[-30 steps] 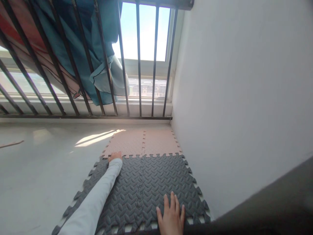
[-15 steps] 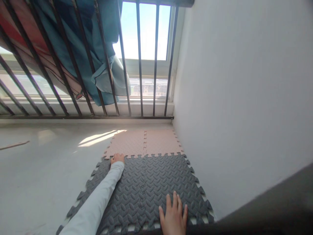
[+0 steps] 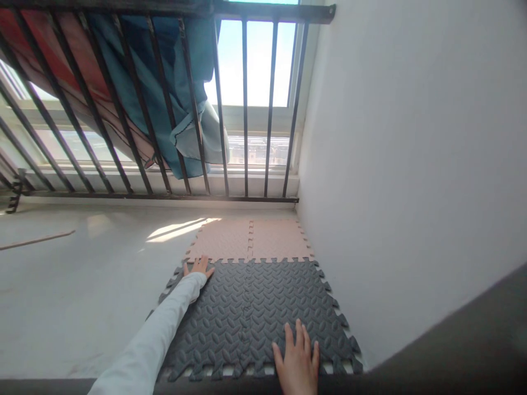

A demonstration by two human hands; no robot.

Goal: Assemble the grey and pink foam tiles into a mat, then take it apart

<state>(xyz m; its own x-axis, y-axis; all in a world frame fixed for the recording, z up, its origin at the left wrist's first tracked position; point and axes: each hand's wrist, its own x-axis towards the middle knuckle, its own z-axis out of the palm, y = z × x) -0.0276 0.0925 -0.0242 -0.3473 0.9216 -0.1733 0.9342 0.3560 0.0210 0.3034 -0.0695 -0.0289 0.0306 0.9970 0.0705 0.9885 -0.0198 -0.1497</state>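
My left hand (image 3: 199, 267) lies with fingers spread at the seam where the dark grey foam mats (image 3: 230, 296) meet the pink foam mats (image 3: 224, 238), near their left edge. A light long sleeve (image 3: 156, 329) covers that arm. My right hand (image 3: 297, 354) rests palm down, fingers apart, on the near part of the right dark mat. Neither hand holds anything. The mats have toothed edges, and the dark and pink ones join in two rows with a seam down the middle.
A white wall (image 3: 411, 164) runs along the right side of the mats. Ahead stands a dark metal railing (image 3: 246, 109), with red and teal cloth (image 3: 156, 99) behind its bars and a window beyond. A thin stick (image 3: 37, 240) lies on the pale floor (image 3: 102, 296) to the left.
The fingers of my left hand have spread out flatter at the seam. My right hand stays on the near dark mat. The view has shifted slightly left and up.
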